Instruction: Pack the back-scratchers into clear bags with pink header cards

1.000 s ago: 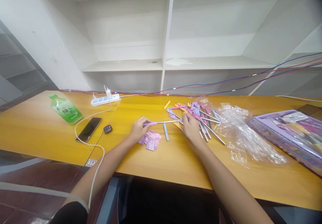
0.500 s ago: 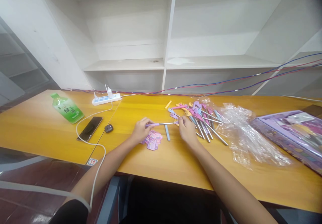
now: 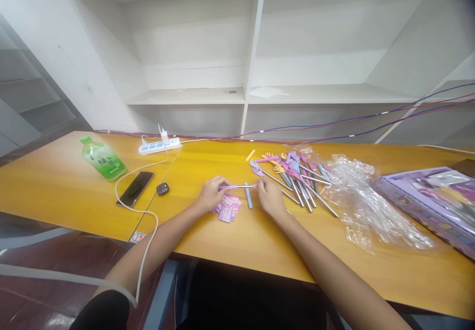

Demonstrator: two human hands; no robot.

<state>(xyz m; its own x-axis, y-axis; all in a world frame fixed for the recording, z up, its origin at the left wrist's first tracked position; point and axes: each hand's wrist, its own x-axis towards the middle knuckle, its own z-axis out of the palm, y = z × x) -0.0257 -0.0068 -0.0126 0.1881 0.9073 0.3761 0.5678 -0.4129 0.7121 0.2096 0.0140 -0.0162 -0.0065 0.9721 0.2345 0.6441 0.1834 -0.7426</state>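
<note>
Between my two hands lies a telescopic back scratcher (image 3: 243, 186) with a purple handle and a short stretch of metal rod showing. My left hand (image 3: 212, 194) is closed around its handle end. The fingers of my right hand (image 3: 270, 196) pinch the other end, hiding most of the head. Below my left hand is a loose pile of small pink and purple printed cards (image 3: 227, 209). A blue handle sleeve (image 3: 248, 196) rests on the table just under the rod. Beyond my right hand, several back scratchers (image 3: 297, 171) with coloured hand-shaped heads are heaped together.
Crumpled clear plastic bags (image 3: 365, 201) lie right of the heap, beside a purple box (image 3: 426, 201) with wrapped contents. On the left are a green bottle (image 3: 106, 161), a phone (image 3: 135, 189), a black earphone case (image 3: 162, 189) and a power strip (image 3: 159, 145). A white cable (image 3: 146, 212) crosses my left forearm.
My right hand has come closer to my left, and less metal rod shows between them. The whole view has shifted slightly.
</note>
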